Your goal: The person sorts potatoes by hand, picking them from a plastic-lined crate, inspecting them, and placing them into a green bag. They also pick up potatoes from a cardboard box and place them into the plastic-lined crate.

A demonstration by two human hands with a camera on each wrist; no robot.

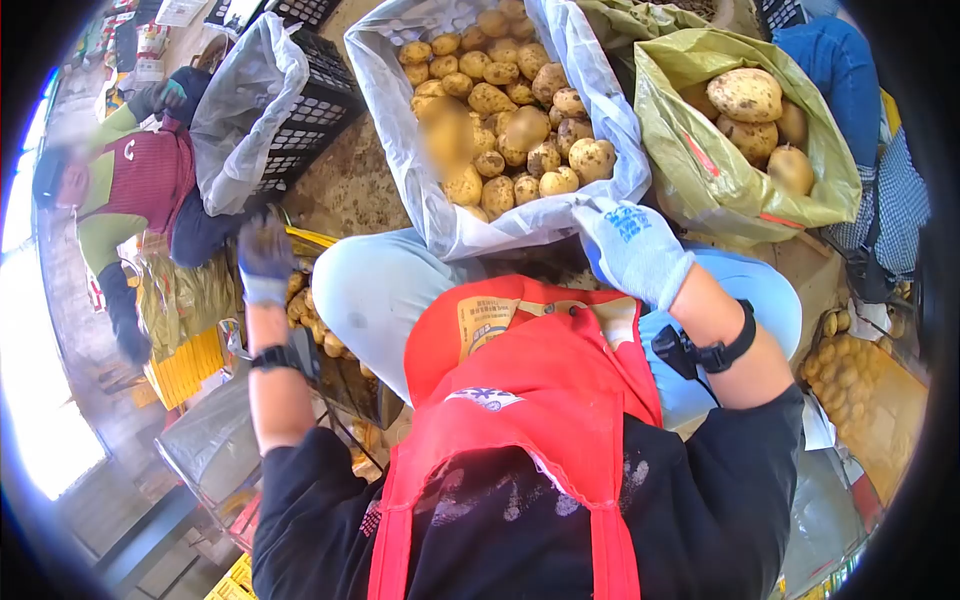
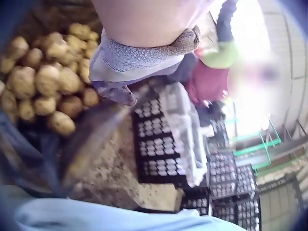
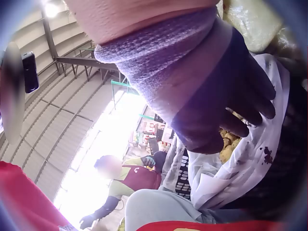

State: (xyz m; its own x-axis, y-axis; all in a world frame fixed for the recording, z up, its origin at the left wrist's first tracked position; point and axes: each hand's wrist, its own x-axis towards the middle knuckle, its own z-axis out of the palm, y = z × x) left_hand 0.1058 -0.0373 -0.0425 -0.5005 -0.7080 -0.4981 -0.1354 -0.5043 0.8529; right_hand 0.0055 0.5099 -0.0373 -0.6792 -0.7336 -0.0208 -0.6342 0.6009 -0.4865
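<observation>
My left hand point(image 1: 265, 258), in a grey glove with dark fingers, is blurred beside my knee. It is raised near a bin of loose potatoes point(image 2: 48, 79); its fingers are mostly hidden in the left wrist view, and I cannot tell whether they hold anything. My right hand point(image 1: 632, 250), in a pale glove with blue print, rests at the near right edge of a white plastic liner point(image 1: 618, 130). In the right wrist view its dark-coated fingers point(image 3: 257, 96) spread over the liner. Inside the liner lie many soil-marked potatoes point(image 1: 500, 120).
A green-yellow bag point(image 1: 680, 190) with several larger potatoes stands right of the white liner. Left of it is a black crate point(image 1: 315, 105) with a white liner. Another person point(image 1: 150, 175) in a maroon vest sits beyond that. A netted heap of potatoes point(image 1: 840, 375) lies far right.
</observation>
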